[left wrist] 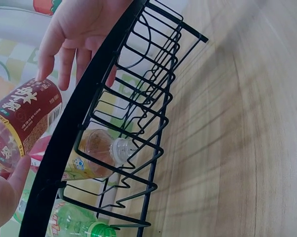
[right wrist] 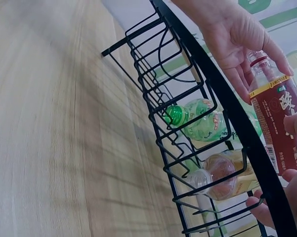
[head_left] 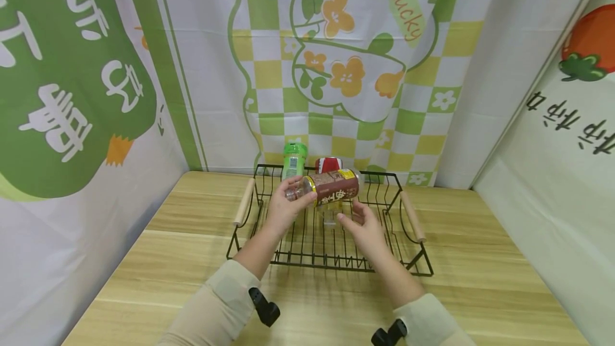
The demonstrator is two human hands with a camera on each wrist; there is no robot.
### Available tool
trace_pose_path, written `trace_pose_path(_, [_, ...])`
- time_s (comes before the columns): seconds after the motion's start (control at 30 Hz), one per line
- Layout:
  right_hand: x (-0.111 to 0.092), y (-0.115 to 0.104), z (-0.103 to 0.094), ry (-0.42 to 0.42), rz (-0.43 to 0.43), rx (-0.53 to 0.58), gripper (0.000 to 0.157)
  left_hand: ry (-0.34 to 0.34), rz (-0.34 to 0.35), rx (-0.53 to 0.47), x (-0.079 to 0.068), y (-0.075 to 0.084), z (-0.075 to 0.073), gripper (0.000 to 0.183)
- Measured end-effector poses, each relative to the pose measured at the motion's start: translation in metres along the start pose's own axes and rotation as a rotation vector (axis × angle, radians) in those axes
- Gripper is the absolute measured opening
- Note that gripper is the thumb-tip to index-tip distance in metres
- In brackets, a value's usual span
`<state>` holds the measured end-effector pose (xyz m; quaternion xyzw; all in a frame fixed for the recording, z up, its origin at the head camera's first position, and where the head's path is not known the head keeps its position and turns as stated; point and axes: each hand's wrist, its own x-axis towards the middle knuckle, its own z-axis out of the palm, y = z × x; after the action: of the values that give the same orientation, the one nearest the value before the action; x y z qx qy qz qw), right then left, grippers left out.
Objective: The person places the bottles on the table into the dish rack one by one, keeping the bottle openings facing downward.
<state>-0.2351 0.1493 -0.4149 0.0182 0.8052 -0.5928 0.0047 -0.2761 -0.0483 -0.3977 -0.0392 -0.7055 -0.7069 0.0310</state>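
My left hand (head_left: 283, 204) grips a clear plastic bottle (head_left: 334, 186) with a dark red label by its neck end, fingers and thumb around the shoulder. The bottle lies nearly level above a black wire dish rack (head_left: 314, 260), neck to the left. My right hand (head_left: 366, 228) is just below the bottle's base end, palm up with loosely bent fingers and nothing in its grasp. Behind, a green bottle (head_left: 294, 160) stands neck-down in the rack. Beside it is another neck-down bottle (left wrist: 96, 153) with an amber tint, partly hidden by the held bottle.
The rack has wooden handles (head_left: 413, 217) at both ends and stands on a wood-grain table (head_left: 182, 250). A patterned curtain (head_left: 346, 68) hangs close behind it, with more printed cloth (head_left: 572, 186) along the sides. Black wrist cameras (head_left: 264, 307) sit on both sleeves.
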Motion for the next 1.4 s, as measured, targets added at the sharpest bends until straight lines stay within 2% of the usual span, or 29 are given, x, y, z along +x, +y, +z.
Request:
trace_pose_path(0.23, [-0.001, -0.006, 0.002, -0.02, 0.023, 0.068, 0.081, -0.01, 0.011, 0.043, -0.006, -0.002, 0.002, 0.063])
trace_pose_path(0.5, [0.002, -0.011, 0.003, -0.002, -0.006, 0.205, 0.084, -0.083, 0.016, 0.018, -0.011, -0.007, 0.008, 0.059])
trace_pose_path(0.67, [0.004, -0.017, 0.004, 0.0, -0.013, 0.234, 0.089, -0.134, 0.003, -0.002, -0.013, -0.01, 0.012, 0.058])
trace_pose_path(0.83, [0.006, -0.021, 0.004, 0.0, -0.02, 0.27, 0.091, -0.172, -0.015, 0.023, -0.017, -0.011, 0.015, 0.062])
trace_pose_path(1.03, [0.009, -0.023, 0.006, 0.002, 0.012, 0.278, 0.096, -0.186, -0.026, 0.014, -0.018, -0.014, 0.019, 0.062])
trace_pose_path(1.4, [0.01, -0.027, 0.011, 0.014, 0.003, 0.357, 0.098, -0.228, -0.005, -0.01, -0.019, -0.016, 0.023, 0.06])
